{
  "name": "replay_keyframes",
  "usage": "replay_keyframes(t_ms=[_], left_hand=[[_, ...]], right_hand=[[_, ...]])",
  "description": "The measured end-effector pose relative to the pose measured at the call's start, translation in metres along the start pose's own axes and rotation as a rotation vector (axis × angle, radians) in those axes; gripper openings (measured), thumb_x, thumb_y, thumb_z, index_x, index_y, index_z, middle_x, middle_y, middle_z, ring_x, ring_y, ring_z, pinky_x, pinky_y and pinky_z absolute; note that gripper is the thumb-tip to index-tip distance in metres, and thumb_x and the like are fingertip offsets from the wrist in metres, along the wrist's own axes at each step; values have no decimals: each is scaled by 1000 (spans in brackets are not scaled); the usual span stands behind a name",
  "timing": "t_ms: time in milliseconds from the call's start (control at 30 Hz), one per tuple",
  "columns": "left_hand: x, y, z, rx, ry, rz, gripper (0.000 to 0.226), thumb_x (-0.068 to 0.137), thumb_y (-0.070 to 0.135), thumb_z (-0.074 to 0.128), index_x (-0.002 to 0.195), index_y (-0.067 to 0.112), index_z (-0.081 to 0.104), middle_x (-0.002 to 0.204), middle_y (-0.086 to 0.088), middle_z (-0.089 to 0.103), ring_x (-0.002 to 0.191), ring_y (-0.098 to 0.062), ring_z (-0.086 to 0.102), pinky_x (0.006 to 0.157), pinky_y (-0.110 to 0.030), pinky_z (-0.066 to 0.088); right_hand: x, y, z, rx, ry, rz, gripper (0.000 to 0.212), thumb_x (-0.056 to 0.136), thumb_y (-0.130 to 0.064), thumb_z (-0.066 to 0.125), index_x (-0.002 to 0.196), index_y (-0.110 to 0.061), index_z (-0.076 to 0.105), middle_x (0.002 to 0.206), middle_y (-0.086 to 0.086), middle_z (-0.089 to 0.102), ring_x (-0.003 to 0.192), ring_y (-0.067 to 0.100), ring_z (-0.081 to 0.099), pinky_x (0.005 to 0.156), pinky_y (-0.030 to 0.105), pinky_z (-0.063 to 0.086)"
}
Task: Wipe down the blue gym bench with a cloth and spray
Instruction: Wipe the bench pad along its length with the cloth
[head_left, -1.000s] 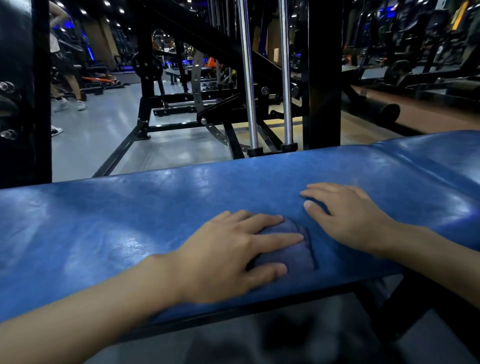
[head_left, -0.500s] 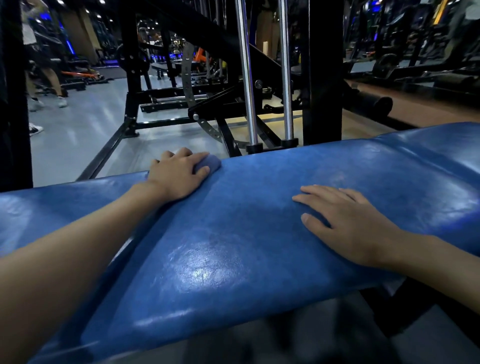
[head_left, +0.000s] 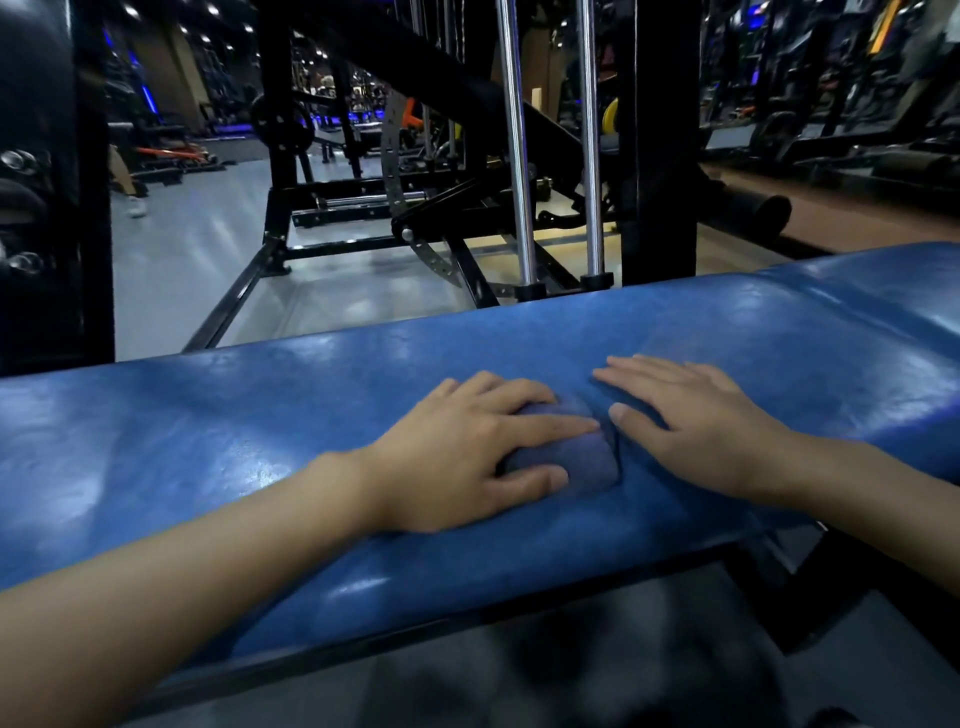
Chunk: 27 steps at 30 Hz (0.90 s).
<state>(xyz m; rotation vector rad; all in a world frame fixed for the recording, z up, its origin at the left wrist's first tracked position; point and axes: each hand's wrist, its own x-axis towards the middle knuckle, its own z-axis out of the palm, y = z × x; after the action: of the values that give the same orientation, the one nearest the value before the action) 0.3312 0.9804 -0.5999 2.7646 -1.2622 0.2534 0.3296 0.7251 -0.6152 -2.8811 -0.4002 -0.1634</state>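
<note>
The blue gym bench (head_left: 218, 441) runs across the view from left to right, its padding shiny. A folded blue cloth (head_left: 582, 457) lies on the bench's middle. My left hand (head_left: 467, 452) presses down on the cloth, fingers spread over it and thumb at its near edge. My right hand (head_left: 696, 421) rests flat on the bench pad just right of the cloth, fingers apart, holding nothing. No spray bottle is in view.
Behind the bench stand two chrome guide rods (head_left: 517, 156), a thick black upright (head_left: 657, 140) and a black machine frame (head_left: 332, 244) on the grey floor. A black column (head_left: 52, 182) rises at far left. A person's legs (head_left: 127, 182) show far back left.
My left hand has swept the cloth back from the bench's far edge on the left to the middle, beside my right hand. The right hand has stayed put on the pad.
</note>
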Motion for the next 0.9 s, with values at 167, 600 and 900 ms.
replay_keyframes(t_ms=[167, 600, 900], left_hand=[[26, -79, 9, 8, 6, -243, 55, 90, 69, 29, 143, 56, 31, 145, 9, 42, 129, -23, 41, 107, -49, 35], [-1, -51, 3, 32, 27, -226, 56, 91, 65, 31, 144, 49, 38, 145, 6, 46, 120, -30, 47, 102, -47, 39], [-21, -18, -1, -22, 14, -42, 55, 90, 68, 33, 143, 53, 34, 142, 16, 43, 121, -18, 46, 98, -40, 39]], right_hand=[[-1, 1, 9, -16, -24, -3, 63, 88, -61, 11, 146, -45, 29, 159, -22, 17, 146, -2, 5, 119, 36, 4], [-1, -4, 7, 11, -37, 9, 57, 90, -57, 17, 145, -46, 29, 158, -22, 19, 145, -1, 7, 119, 39, 4], [4, -21, 5, 53, -4, -29, 61, 89, -58, 16, 145, -42, 34, 157, -18, 25, 145, -1, 12, 119, 42, 4]])
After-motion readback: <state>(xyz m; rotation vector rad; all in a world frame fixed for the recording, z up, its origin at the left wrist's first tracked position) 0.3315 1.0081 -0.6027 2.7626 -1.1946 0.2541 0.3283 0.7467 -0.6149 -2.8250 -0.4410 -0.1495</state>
